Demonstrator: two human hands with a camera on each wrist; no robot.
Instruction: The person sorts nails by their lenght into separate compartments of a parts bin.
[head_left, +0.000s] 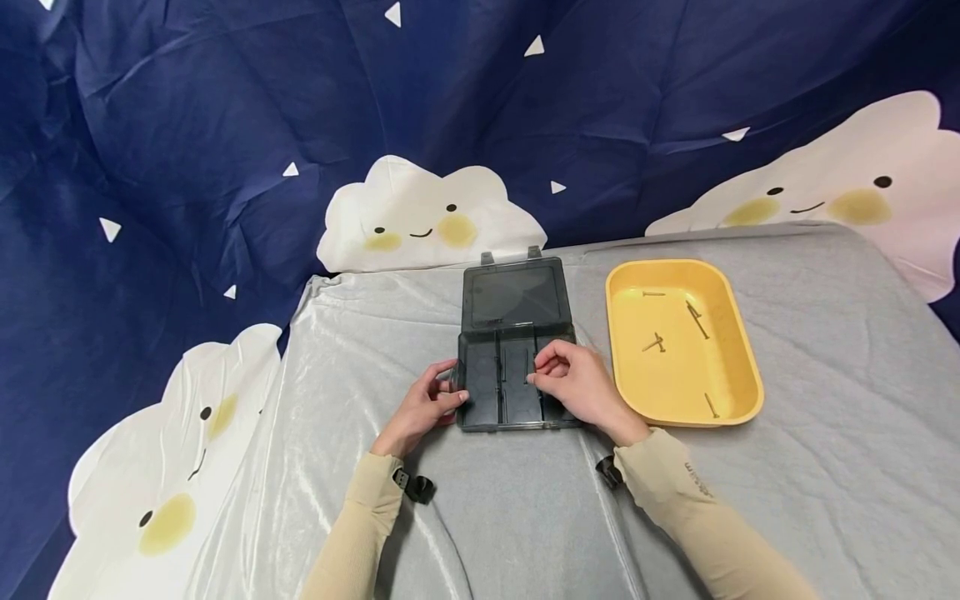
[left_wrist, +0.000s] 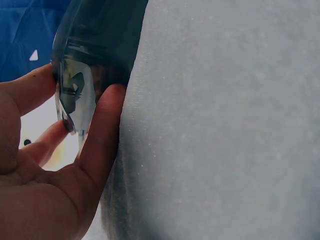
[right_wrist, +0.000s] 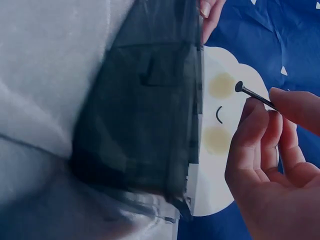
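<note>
A dark translucent compartment box [head_left: 477, 387] lies on the grey cloth, its hinged lid [head_left: 516, 293] tipped back. My left hand [head_left: 429, 402] grips the box's left side, thumb at the near rim and fingers along the outer wall. Over the right part of the box, my right hand [head_left: 573, 383] pinches a screw [right_wrist: 254, 95] between thumb and forefinger, its flat head sticking out. Thin dark screw-like pieces [head_left: 526, 365] lie in the middle column. The right hand hides part of the right column.
A yellow tray [head_left: 622, 367] stands right of the box, beside the right forearm, with several loose screws [head_left: 711, 406] in it. Grey cloth [head_left: 517, 508] covers the table. Behind it hangs a dark blue curtain [head_left: 465, 92] with clouds. Black wrist cameras [head_left: 422, 490] sit at both cuffs.
</note>
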